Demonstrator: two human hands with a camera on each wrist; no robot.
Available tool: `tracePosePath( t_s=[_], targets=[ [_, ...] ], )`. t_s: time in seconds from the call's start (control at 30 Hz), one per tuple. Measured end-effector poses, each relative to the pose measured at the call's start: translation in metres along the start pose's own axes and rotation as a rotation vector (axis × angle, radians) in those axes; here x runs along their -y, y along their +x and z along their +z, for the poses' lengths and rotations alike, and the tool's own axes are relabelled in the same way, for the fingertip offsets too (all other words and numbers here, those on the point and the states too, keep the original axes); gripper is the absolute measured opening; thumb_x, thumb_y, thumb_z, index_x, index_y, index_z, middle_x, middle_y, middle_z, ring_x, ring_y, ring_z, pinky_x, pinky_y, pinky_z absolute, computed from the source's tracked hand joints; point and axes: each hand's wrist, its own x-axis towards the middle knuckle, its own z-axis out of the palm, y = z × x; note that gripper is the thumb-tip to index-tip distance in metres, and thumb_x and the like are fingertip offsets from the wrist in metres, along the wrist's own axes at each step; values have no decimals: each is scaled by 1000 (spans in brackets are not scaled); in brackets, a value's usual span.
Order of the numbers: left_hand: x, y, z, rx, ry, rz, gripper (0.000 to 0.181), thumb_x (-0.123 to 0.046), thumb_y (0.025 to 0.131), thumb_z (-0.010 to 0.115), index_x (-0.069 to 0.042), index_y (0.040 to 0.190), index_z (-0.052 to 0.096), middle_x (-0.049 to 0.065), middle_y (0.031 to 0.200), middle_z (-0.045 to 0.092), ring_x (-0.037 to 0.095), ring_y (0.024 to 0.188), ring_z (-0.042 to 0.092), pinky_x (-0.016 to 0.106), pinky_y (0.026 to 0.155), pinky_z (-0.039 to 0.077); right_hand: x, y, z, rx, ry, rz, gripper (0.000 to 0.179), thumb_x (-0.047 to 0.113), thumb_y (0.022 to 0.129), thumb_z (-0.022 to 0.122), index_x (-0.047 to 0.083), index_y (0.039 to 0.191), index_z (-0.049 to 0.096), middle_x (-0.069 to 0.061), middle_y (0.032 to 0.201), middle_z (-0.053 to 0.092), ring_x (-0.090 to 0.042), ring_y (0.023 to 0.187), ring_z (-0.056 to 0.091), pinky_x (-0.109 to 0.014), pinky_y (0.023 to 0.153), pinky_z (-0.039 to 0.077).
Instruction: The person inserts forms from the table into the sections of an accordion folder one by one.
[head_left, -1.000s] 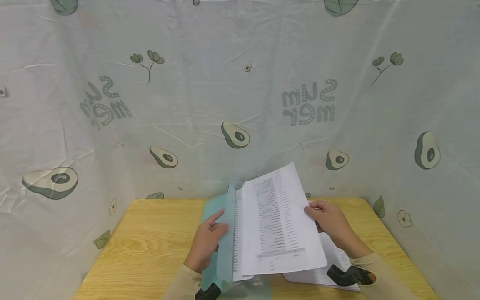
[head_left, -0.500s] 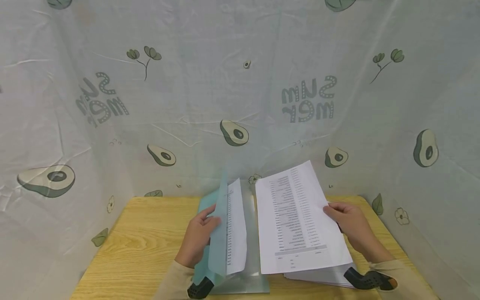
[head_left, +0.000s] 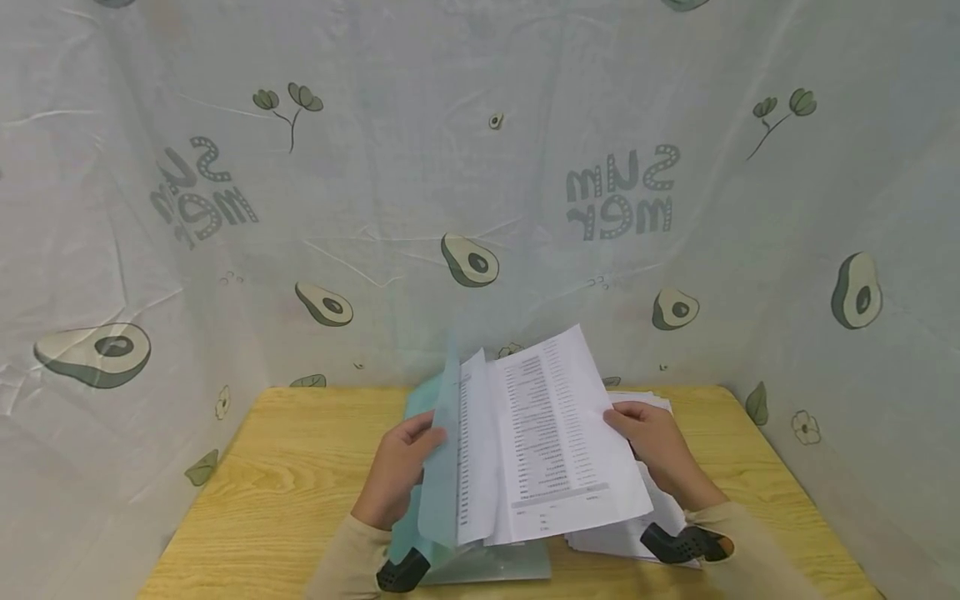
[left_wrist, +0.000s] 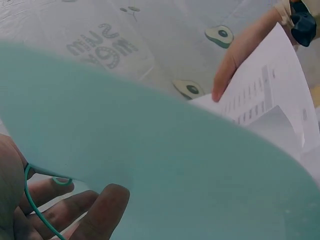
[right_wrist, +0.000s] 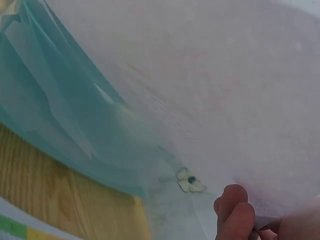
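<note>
My left hand (head_left: 399,468) pinches a raised cover of a teal plastic folder (head_left: 439,487) between thumb and fingers. Beside that cover stands a printed sheet (head_left: 474,467), partly overlapped by another. With thumb and fingers, my right hand (head_left: 662,448) grips the right edge of this second printed sheet (head_left: 555,433), which tilts above the folder, its left edge against the first. In the left wrist view the cover (left_wrist: 165,165) fills much of the picture, and a thin teal cord (left_wrist: 31,195) loops by the fingers. The right wrist view shows the held sheet's underside (right_wrist: 225,90).
A stack of white papers (head_left: 611,537) lies on the wooden table (head_left: 300,475), under and right of the held sheet. A clear folder panel (head_left: 495,567) lies flat at the front. Behind the table hangs a curtain (head_left: 390,167) printed with avocados.
My right hand carried the printed sheet rightward, apart from the folder, then back left against the sheet there. My left hand has shifted slightly left, still holding the cover.
</note>
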Motion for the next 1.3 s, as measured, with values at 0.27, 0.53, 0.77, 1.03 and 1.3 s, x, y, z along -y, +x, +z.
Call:
tracePosePath(
  t_s=[0.27, 0.53, 0.77, 1.03, 1.3],
  targets=[
    [1, -3, 6, 3, 11, -18, 49, -23, 104, 62, 0, 146, 55, 20, 133, 65, 22, 101, 69, 38, 77, 60, -6, 6, 41, 29, 37, 16, 30, 15, 103, 62, -9, 121, 67, -14, 98, 73, -20, 77, 71, -30, 64, 59],
    [2, -1, 7, 12, 9, -12, 46, -22, 104, 61, -2, 146, 56, 20, 131, 66, 23, 101, 70, 39, 77, 61, -11, 14, 73, 30, 66, 14, 24, 10, 101, 63, -8, 114, 69, -12, 92, 74, -20, 72, 72, -31, 60, 59],
    [3, 1, 8, 21, -11, -12, 45, -21, 103, 62, -2, 144, 58, 20, 129, 67, 23, 97, 71, 37, 74, 61, -12, 14, 93, 56, 71, 10, 23, 12, 100, 64, -7, 111, 71, -10, 86, 74, -18, 66, 70, -30, 55, 56],
    [3, 2, 9, 37, -10, -4, 44, -21, 104, 62, -3, 144, 59, 22, 131, 66, 26, 99, 72, 38, 74, 61, -14, 18, 113, 43, -4, 21, 13, 11, 96, 69, 0, 102, 68, -3, 67, 64, -12, 53, 54, -24, 46, 40],
    [6, 4, 10, 56, 3, -6, 47, -24, 104, 63, -4, 145, 58, 20, 136, 64, 21, 99, 71, 37, 74, 61, -14, 19, 128, 82, -101, -36, 8, 10, 96, 67, 3, 99, 70, -1, 59, 59, -11, 44, 51, -22, 44, 36]
  ],
)
